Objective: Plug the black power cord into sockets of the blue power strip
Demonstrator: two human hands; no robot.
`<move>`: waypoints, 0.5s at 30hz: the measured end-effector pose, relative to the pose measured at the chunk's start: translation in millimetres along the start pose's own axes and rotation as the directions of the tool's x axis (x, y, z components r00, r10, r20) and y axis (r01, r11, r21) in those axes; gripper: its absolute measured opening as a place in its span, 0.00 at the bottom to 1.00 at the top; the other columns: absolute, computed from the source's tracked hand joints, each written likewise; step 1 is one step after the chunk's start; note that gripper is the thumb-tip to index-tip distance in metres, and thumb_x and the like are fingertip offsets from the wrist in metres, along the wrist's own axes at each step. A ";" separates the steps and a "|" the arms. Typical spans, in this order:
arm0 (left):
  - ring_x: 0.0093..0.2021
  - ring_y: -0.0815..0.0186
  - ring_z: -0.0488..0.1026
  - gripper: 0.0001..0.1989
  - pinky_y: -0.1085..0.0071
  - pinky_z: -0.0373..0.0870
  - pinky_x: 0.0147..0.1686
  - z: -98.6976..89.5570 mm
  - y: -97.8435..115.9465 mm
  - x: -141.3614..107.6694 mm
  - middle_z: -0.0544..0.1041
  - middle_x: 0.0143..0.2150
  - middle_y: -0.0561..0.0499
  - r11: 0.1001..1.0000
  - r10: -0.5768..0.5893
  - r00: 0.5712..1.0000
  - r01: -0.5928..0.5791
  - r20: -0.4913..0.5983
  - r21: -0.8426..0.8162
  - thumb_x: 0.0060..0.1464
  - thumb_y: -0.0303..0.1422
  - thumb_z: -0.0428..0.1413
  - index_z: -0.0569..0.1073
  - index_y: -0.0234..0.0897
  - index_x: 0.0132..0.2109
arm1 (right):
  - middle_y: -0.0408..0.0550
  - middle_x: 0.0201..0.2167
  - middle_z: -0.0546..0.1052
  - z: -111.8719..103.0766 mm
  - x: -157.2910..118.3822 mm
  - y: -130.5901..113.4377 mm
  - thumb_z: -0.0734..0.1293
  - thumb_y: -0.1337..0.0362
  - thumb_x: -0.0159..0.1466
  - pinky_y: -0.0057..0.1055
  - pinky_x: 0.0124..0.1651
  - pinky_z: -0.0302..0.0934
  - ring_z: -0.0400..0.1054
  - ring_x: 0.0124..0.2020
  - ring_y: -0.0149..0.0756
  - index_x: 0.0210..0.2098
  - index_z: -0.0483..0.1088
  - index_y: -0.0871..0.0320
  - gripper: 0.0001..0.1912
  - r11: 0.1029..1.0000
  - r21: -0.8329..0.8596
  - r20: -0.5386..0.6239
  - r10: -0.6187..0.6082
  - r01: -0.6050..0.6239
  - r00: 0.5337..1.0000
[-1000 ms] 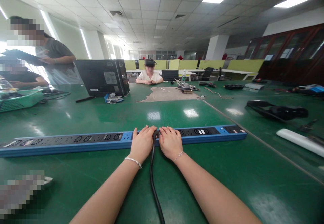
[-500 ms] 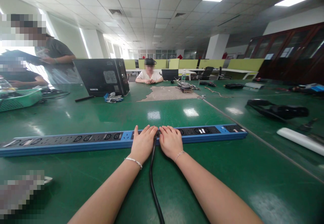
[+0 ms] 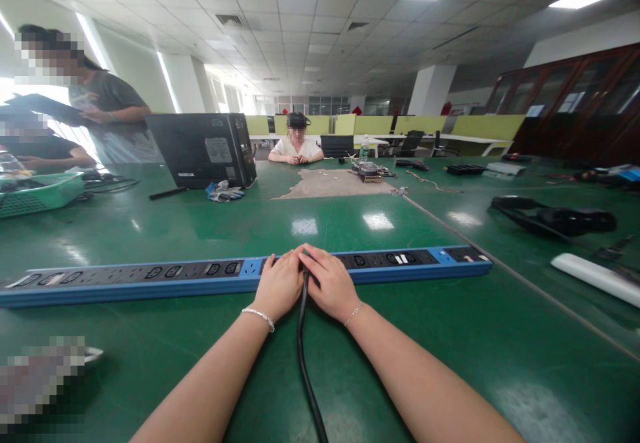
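A long blue power strip (image 3: 190, 287) with black sockets lies across the green table. Over its middle, my left hand (image 3: 280, 285) and my right hand (image 3: 330, 283) meet at the fingertips, fingers closed around the upper end of a black cable (image 3: 303, 349). The plug end of this cable is hidden beneath the fingers. From there the cable runs down between my forearms towards the near edge of the view.
On the green table (image 3: 225, 229) stand a black computer case (image 3: 200, 153) and, at left, a green basket (image 3: 40, 193). Gloves (image 3: 224, 191) lie beside the case. A white bar (image 3: 595, 279) is at right. People are at the far side and left.
My right hand has moved left, its fingers now closing against my left fingertips over the cable end. My left hand has shifted slightly left.
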State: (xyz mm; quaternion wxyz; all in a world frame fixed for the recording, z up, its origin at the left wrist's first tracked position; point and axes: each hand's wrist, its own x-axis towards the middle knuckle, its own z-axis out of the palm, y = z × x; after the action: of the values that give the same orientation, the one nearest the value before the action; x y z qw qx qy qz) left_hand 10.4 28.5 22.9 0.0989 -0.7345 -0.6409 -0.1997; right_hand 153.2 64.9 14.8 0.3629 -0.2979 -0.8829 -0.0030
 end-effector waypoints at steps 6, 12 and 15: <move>0.58 0.57 0.62 0.21 0.56 0.57 0.56 1.1 1.3 -1.1 0.68 0.56 0.39 0.997 0.006 1.000 -0.004 -0.023 0.077 0.56 0.31 0.41 0.62 0.29 0.55 | 0.52 0.54 0.68 1.1 5.0 2.1 0.56 0.71 0.59 0.34 0.59 0.54 0.60 0.55 0.33 0.54 0.64 0.62 0.23 0.996 0.085 0.019 -0.038 0.036 0.999; 0.58 0.57 0.62 0.19 0.56 0.56 0.56 0.7 -0.3 -2.1 0.68 0.56 0.40 0.995 0.045 0.999 -0.045 -0.007 0.090 0.57 0.32 0.41 0.64 0.30 0.53 | 0.51 0.52 0.70 -0.7 12.2 -3.7 0.58 0.71 0.59 0.33 0.55 0.57 0.64 0.52 0.35 0.52 0.65 0.61 0.22 0.999 -0.012 0.075 0.033 -0.032 0.997; 0.58 0.56 0.62 0.20 0.55 0.56 0.56 0.0 -1.0 -2.1 0.68 0.56 0.40 0.995 0.052 0.999 -0.052 0.005 0.084 0.57 0.33 0.41 0.63 0.30 0.54 | 0.49 0.52 0.70 -0.8 15.5 -6.0 0.58 0.71 0.59 0.33 0.54 0.58 0.65 0.50 0.36 0.52 0.65 0.60 0.22 0.993 -0.069 0.101 0.101 -0.094 0.990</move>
State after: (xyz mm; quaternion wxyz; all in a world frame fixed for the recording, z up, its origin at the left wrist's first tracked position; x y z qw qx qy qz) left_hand 9.1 26.8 21.9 0.1340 -0.7463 -0.6297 -0.1689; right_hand 141.9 67.9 26.6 0.3060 -0.3519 -0.8846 0.0019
